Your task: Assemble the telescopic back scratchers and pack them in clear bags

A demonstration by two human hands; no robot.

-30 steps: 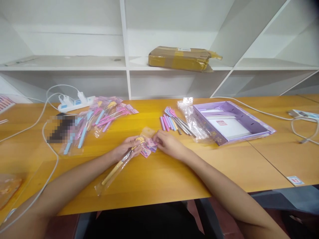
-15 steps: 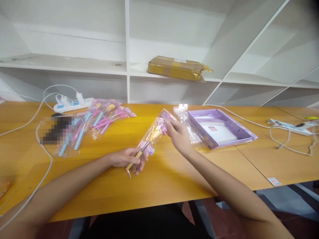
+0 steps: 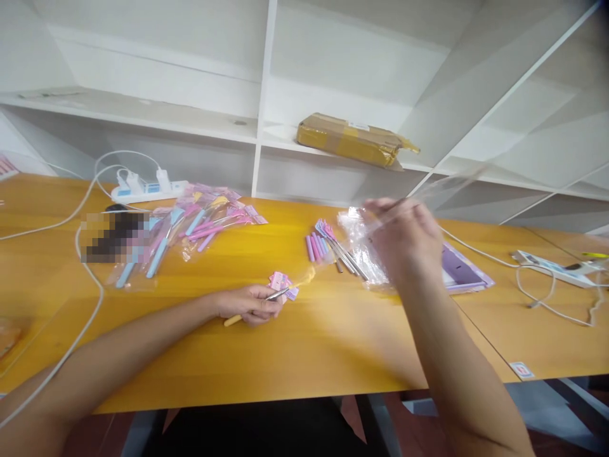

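Observation:
My left hand (image 3: 252,306) is closed around a back scratcher with a yellow handle (image 3: 233,320), a metal shaft and a blurred yellow head pointing up and right. Beside its fingertips lie small pink and purple cards (image 3: 280,279). My right hand (image 3: 404,238) is raised at the right, pinching a clear plastic bag (image 3: 435,188) that is smeared by motion. Below and left of it, several back scratchers (image 3: 335,240) with metal shafts and claw-like heads lie beside short pink, purple and blue handles (image 3: 314,247). Crumpled clear bags (image 3: 368,260) lie under the right hand.
More back scratchers in clear packaging (image 3: 209,222) lie at the left. Behind them is a power strip (image 3: 150,192) with white cables. A purple box (image 3: 464,270) is partly hidden by my right arm. A taped carton (image 3: 349,136) rests on the shelf. Another power strip (image 3: 547,263) is far right.
My right hand has moved up and right, taking the clear bag off the yellow back scratcher. The scratcher stays in my left hand. Scratchers and short handles behind have come into view.

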